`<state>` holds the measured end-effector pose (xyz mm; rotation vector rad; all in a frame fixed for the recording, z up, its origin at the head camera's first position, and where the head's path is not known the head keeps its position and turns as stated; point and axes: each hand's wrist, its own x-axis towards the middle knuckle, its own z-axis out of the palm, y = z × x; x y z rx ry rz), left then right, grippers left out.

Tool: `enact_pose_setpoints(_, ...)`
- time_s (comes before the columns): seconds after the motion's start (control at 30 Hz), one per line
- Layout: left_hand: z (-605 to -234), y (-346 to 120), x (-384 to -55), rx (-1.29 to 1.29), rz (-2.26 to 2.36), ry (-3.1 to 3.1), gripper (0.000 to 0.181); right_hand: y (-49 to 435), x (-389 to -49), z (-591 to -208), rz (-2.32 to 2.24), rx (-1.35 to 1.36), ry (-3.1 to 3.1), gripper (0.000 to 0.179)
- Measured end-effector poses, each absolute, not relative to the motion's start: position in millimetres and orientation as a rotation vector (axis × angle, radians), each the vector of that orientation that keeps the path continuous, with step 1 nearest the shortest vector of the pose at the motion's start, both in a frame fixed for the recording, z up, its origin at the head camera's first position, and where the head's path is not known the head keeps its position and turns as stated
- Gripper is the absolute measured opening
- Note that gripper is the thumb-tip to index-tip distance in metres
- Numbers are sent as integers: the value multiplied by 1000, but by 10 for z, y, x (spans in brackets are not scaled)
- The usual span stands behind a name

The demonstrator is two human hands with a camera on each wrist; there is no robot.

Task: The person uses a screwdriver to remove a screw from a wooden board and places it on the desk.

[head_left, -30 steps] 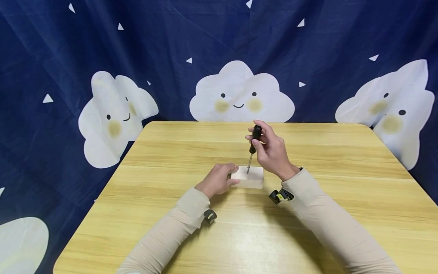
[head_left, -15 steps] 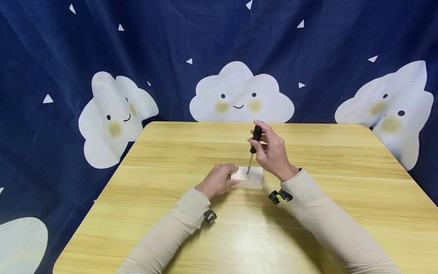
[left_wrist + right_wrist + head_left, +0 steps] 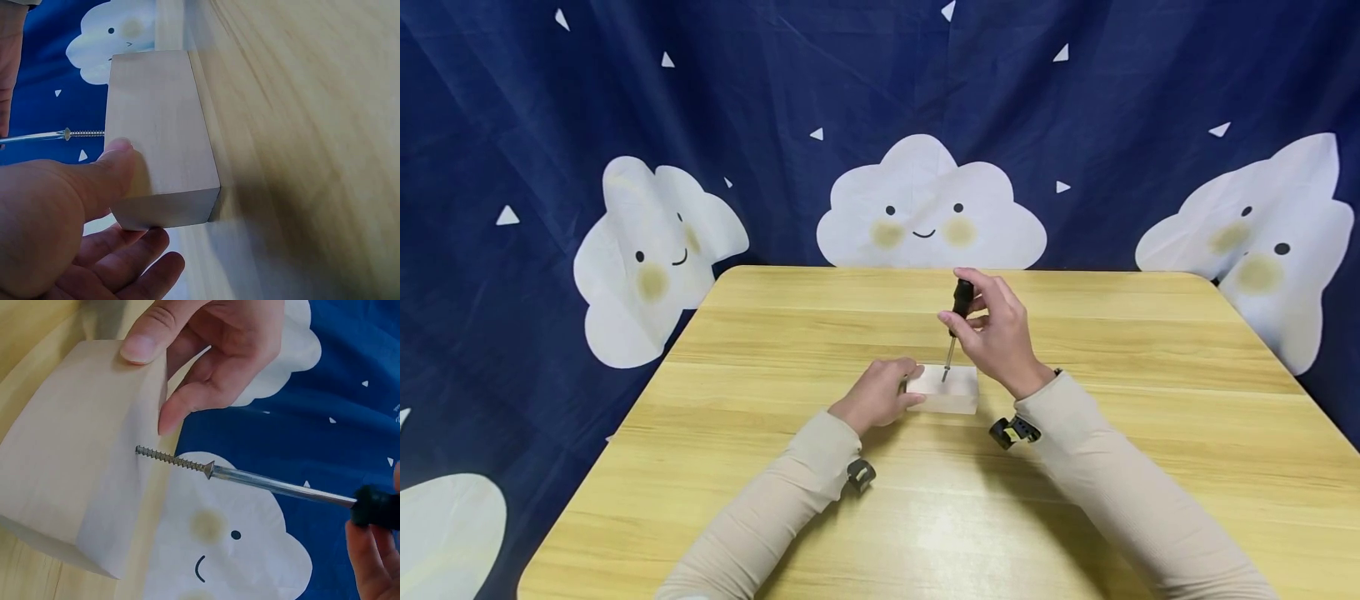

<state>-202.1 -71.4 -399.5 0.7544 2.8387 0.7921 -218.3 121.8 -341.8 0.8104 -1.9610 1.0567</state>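
A pale wooden block (image 3: 942,403) lies on the table, and my left hand (image 3: 877,392) grips its left end with the thumb on the near side. From the block's top face a threaded screw (image 3: 174,460) stands up, its tip at the wood and much of its thread exposed. The screwdriver (image 3: 962,298) has a black handle and a metal shaft that meets the screw's head, leaning slightly. My right hand (image 3: 1000,337) holds that handle between thumb and fingers, above and to the right of the block. The right wrist view cuts off most of the handle.
The light wood-grain table (image 3: 775,333) extends around both hands. Behind it hangs a dark blue curtain (image 3: 775,67) printed with white clouds and triangles. Black wrist cameras sit under both wrists, the right one (image 3: 1013,432) near the table.
My right thumb and fingers have shifted around the screwdriver's handle, the thumb now further left and lower. The left hand and the block stay in place.
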Motion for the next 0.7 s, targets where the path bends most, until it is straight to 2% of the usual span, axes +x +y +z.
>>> enact_pose_setpoints(0.2, -3989, -706, -2023, 737, 792, 2837, 41, 1218, -2179, -3399, 1109, 898, -1966, 56)
enact_pose_setpoints(0.43, -3986, -711, -2020, 763, 801, 2822, 40, 1208, -2181, -3400, 1072, 827, -1945, 64)
enact_pose_setpoints(0.7, -3983, -718, -2013, 756, 798, 2836, 41, 1223, -2182, -3400, 1104, 850, -1961, 55)
